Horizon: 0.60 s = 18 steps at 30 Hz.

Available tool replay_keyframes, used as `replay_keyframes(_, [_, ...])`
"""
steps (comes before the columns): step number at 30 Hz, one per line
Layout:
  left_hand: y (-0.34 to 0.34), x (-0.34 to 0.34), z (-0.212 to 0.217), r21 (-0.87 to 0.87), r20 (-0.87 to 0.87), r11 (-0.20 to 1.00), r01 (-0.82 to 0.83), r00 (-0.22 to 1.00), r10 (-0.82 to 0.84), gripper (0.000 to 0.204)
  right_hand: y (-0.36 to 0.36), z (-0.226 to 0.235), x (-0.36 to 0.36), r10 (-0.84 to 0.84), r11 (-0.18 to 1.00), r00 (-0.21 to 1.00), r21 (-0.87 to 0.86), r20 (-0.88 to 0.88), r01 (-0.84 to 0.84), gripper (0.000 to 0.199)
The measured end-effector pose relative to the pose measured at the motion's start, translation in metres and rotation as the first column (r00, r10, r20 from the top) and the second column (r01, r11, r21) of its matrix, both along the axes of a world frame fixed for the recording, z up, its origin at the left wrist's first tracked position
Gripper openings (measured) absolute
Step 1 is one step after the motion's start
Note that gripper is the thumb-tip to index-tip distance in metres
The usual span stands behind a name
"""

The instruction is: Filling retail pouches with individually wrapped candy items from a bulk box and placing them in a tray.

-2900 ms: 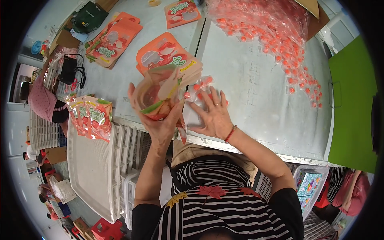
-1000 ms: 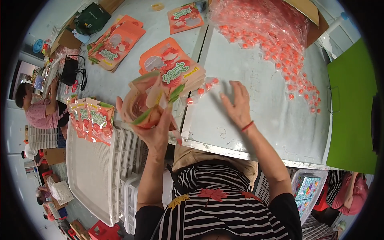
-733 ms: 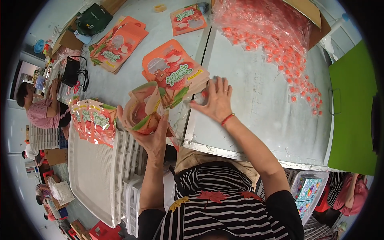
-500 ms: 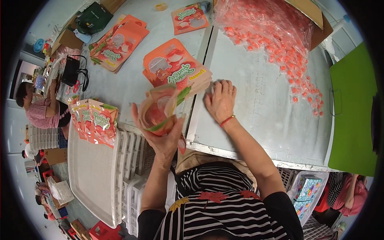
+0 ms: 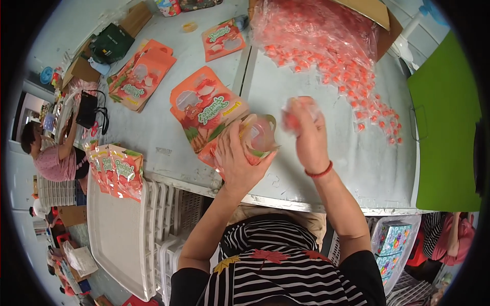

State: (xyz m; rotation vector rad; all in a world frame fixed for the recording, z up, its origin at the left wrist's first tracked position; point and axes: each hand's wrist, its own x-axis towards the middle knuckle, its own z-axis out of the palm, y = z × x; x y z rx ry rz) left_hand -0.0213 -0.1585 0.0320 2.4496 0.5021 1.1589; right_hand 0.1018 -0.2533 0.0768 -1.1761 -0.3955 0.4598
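Observation:
My left hand (image 5: 236, 164) is wrapped around a pink-and-green printed pouch (image 5: 259, 133) whose mouth gapes open. Just right of it, my right hand (image 5: 312, 140) is closed on several small red wrapped candies (image 5: 292, 118), somewhat smeared by motion. A stack of flat orange-pink pouches (image 5: 204, 107) lies beside and partly behind my left hand. Beyond my right hand, loose red wrapped candies (image 5: 352, 84) spread across the table, spilling from a large clear plastic bag (image 5: 311, 30).
More flat pouches (image 5: 140, 76) and a single pouch (image 5: 223, 40) lie farther back. Plump pouches (image 5: 120, 172) rest on stacked white trays (image 5: 115, 239) at left. A cardboard box (image 5: 390, 35) holds the bag; a green panel (image 5: 446, 137) stands right. A co-worker (image 5: 53, 158) is at far left.
My left hand has moved right with the pouch and tipped its mouth rightward. My right hand has lifted off the table and now holds candies. The head view has shifted slightly.

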Motion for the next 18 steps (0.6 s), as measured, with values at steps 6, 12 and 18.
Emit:
replay_keyframes(6, [-0.011,0.022,-0.005,-0.082,0.087,0.997,0.008,0.996,-0.001,0.094,-0.001,-0.001,-0.018,0.089,0.944,0.902,-0.326,0.422,0.059,0.024])
replay_keyframes(12, [-0.013,0.025,-0.007,-0.06,0.081,0.998,0.023,0.997,-0.018,0.09,-0.012,0.002,-0.023,0.138,0.889,0.791,-0.427,0.596,0.166,0.028])
replay_keyframes(18, [-0.014,0.031,-0.004,-0.148,0.118,0.985,0.084,0.991,-0.067,0.09,-0.014,0.005,-0.001,0.312,0.887,0.748,-0.462,0.586,-0.008,0.019])
